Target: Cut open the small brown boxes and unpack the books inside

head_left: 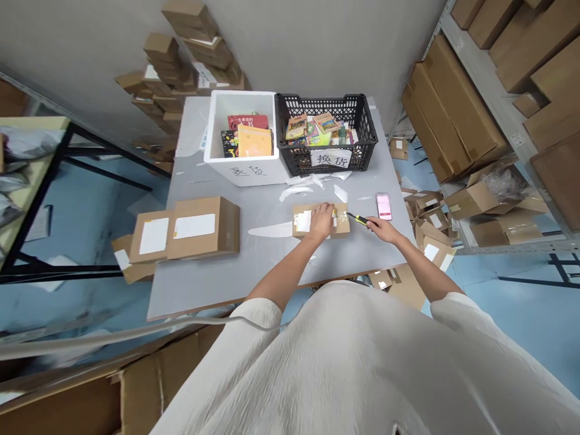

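The left hand (321, 221) lies flat, fingers spread, on a small cardboard parcel (319, 220) near the counter's (217, 272) front edge, while the right hand (383, 228) grips a yellow-handled cutter (357, 219) aimed at the parcel's right end, a pink phone (383, 206) just beyond, a black crate (327, 132) and white box (244, 136) farther back.

The small parcel (321, 220) is matt brown cardboard with white paper labels and what looks like glossy clear tape. The worktop (254, 266) is smooth, matt grey, strewn with white paper scraps (294, 191). The crate (327, 134) is black plastic mesh, the tub (241, 138) beside it white, perhaps foam.
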